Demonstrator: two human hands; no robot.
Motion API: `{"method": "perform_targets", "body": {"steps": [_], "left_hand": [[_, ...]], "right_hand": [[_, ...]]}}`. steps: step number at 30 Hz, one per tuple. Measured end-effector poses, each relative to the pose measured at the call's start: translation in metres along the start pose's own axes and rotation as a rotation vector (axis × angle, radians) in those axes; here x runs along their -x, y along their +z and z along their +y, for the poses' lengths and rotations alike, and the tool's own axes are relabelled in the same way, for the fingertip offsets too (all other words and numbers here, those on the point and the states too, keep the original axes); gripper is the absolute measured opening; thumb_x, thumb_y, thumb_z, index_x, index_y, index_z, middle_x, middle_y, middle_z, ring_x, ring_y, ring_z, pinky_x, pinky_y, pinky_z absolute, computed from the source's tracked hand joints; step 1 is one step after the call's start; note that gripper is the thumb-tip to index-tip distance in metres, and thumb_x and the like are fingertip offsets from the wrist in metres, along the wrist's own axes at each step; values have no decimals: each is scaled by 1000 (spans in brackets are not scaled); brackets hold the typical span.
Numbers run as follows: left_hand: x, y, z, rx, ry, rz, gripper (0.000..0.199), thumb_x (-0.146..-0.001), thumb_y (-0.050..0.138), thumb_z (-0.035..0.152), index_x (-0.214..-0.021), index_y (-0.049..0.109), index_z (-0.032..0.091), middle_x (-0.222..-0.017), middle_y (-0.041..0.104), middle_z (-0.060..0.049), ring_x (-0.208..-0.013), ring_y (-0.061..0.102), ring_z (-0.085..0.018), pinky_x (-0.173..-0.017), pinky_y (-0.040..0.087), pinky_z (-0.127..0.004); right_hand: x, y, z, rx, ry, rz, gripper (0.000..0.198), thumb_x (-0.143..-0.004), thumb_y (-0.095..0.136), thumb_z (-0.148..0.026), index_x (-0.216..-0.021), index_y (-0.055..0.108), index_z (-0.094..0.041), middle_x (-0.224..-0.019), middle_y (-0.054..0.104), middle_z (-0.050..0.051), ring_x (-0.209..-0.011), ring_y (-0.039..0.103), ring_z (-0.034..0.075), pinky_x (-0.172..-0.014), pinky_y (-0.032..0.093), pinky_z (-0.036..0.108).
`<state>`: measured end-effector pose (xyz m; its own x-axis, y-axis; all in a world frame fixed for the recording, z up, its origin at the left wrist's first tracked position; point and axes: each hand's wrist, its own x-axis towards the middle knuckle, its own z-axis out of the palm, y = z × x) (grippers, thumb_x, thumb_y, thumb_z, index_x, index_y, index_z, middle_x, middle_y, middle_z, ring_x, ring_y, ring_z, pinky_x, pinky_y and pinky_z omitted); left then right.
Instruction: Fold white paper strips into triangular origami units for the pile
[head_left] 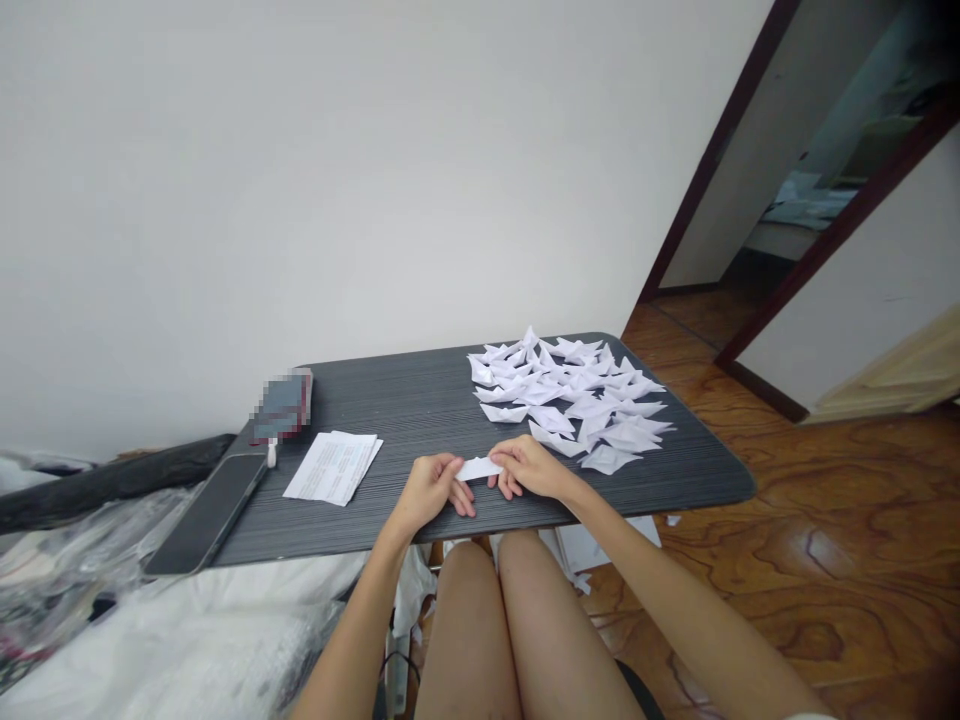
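The grip of my left hand (439,487) and right hand (525,468) is pinching opposite ends of a flat, narrow strip of folded paper (477,468) over the dark, grooved tabletop (390,400). My forearms (637,565) are converging from both sides, while sharp-cornered paper boats (592,410) are clustering beyond the right.

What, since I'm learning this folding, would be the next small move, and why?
Perhaps one more fold in the white paper: the left hand and right hand pinch its opposite ends, and it shows as a narrow strip, unlike the pointed paper boats beyond.
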<state>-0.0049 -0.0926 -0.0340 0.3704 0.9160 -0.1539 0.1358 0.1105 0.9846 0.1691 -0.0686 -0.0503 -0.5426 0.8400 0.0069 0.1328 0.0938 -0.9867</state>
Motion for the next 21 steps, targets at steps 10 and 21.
{"method": "perform_targets", "body": {"steps": [10,21], "left_hand": [[15,-20,-7,-49,136,228,34,-71,55,36,-92,51,10,-61,60,-2,-41,53,-9,-37,40,-19],[14,-19,-15,-168,225,253,23,-73,54,32,-72,57,10,-50,57,-2,-43,51,-10,-46,43,-21]], "right_hand": [[9,-4,2,2,-18,106,26,-77,46,-32,-64,53,-10,-49,56,1,-30,42,4,-31,27,15],[18,-4,2,288,-241,339,22,-80,46,-29,-77,61,-13,-55,54,1,-49,49,10,-52,40,22]]}}
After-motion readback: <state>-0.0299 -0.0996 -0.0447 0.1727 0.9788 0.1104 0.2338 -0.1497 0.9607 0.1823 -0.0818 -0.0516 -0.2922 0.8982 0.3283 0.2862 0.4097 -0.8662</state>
